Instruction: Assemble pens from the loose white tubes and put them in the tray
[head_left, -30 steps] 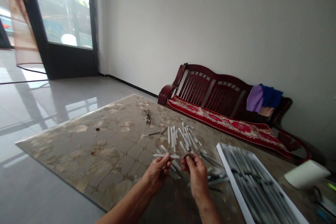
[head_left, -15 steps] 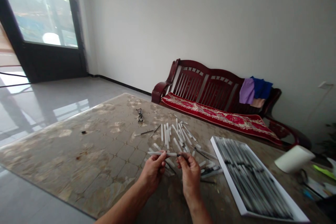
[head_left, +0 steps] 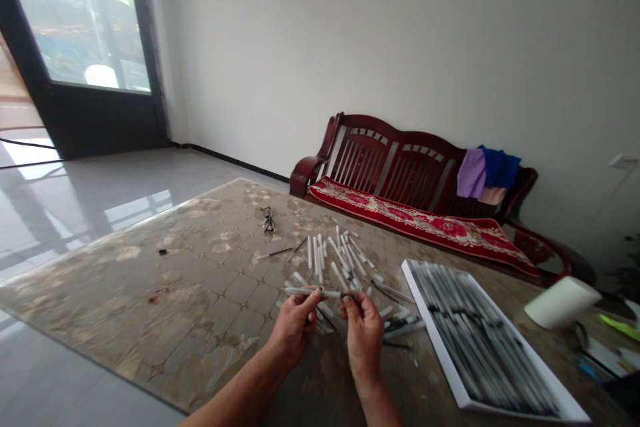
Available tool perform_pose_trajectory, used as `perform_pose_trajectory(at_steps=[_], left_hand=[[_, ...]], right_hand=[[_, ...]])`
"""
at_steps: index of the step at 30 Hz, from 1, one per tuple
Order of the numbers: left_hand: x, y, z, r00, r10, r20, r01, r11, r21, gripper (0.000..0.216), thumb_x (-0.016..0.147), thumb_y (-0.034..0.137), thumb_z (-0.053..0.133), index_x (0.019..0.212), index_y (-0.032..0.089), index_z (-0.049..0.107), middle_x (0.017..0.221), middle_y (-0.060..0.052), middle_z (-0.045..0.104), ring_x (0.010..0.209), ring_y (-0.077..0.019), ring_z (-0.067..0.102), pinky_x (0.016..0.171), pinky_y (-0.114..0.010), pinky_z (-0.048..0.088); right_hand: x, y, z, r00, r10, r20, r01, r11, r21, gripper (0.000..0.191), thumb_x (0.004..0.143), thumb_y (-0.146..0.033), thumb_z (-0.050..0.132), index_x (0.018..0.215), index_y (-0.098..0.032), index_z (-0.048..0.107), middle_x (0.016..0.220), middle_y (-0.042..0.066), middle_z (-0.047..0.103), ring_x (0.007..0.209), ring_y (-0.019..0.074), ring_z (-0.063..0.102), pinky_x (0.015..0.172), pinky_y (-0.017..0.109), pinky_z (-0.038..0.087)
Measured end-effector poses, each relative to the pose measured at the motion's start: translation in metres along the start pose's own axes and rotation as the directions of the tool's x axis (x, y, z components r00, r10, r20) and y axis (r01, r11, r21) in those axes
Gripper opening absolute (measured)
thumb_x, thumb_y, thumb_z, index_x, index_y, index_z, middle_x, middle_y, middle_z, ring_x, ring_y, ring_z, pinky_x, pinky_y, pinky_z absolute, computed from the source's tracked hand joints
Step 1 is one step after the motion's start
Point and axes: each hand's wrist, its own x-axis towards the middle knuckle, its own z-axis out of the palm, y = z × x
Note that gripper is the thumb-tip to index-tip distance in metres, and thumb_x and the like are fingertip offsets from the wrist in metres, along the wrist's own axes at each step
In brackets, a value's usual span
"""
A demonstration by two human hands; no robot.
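Between my two hands a pen (head_left: 330, 293) with a whitish barrel and a dark right end lies nearly level above the table. My left hand (head_left: 294, 325) pinches its barrel between thumb and fingers. At the dark end, my right hand (head_left: 363, 325) is closed on the same pen; its fingers hide part of that end. Just beyond the hands, several loose white pen parts (head_left: 345, 257) are scattered over the patterned table (head_left: 200, 307). Thin dark refills (head_left: 281, 252) lie to their left. On the right stands a white box (head_left: 440, 363) filled with rows of pens (head_left: 475, 333).
Black-framed glasses (head_left: 269, 219) and a small black piece (head_left: 163, 251) lie farther out on the table. A white roll (head_left: 563, 302) sits beyond the box at right. Behind the table is a red wooden bench (head_left: 400, 153) with a patterned red cover (head_left: 415, 217).
Both hands keep hold of the pen and have barely moved. The whole view shifts very slightly; the scattered parts and the box stay in place.
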Motion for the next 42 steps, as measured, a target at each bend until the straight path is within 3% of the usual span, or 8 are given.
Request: perform_pose_trajectory(at_steps=[8,19,29,42], left_hand=[[0.002,0.0024,-0.002,0.999,-0.032,0.005,0.033,0.999,-0.044,0.042,0.053,0.031,0.091,0.078,0.011,0.064,0.062,0.0,0.067,0.033,0.0016,0.031,0.032,-0.013,0.017],[-0.0014,0.0028,0.0011,1.0,-0.002,0.006,0.003,1.0,-0.009,0.046,0.048,0.035,0.092,0.077,0.012,0.064,0.06,0.001,0.066,0.033,0.0008,0.032,0.032,-0.014,0.017],[-0.0002,0.0015,0.0012,1.0,0.006,0.004,-0.006,1.0,-0.006,0.049,0.044,0.037,0.092,0.076,0.012,0.065,0.058,0.002,0.065,0.034,0.0003,0.031,0.032,-0.014,0.017],[-0.0024,-0.0001,0.003,0.999,0.039,0.005,-0.039,0.996,0.077,0.049,0.047,0.042,0.091,0.078,0.014,0.066,0.052,0.006,0.059,0.033,-0.0016,0.032,0.032,-0.016,0.019]], right_hand=[[0.0012,-0.0031,-0.0008,0.996,0.085,-0.005,-0.084,0.993,0.088,0.041,0.07,-0.055,0.071,0.085,-0.017,0.072,0.072,0.005,0.072,0.063,0.0199,0.065,0.054,0.027,0.049],[0.0005,-0.0042,-0.0011,0.999,0.033,0.0,-0.033,0.999,0.015,0.035,0.07,-0.052,0.071,0.081,-0.018,0.073,0.069,0.005,0.072,0.06,0.0197,0.064,0.055,0.028,0.05],[-0.0008,-0.0062,-0.003,0.997,0.071,0.002,-0.071,0.997,0.027,0.038,0.068,-0.053,0.071,0.081,-0.018,0.073,0.07,0.005,0.072,0.06,0.0202,0.064,0.054,0.028,0.05],[-0.0001,-0.0005,-0.0033,1.0,0.019,-0.009,-0.019,1.0,-0.009,0.038,0.072,-0.054,0.07,0.082,-0.018,0.073,0.067,0.004,0.071,0.057,0.0188,0.062,0.053,0.027,0.049]])
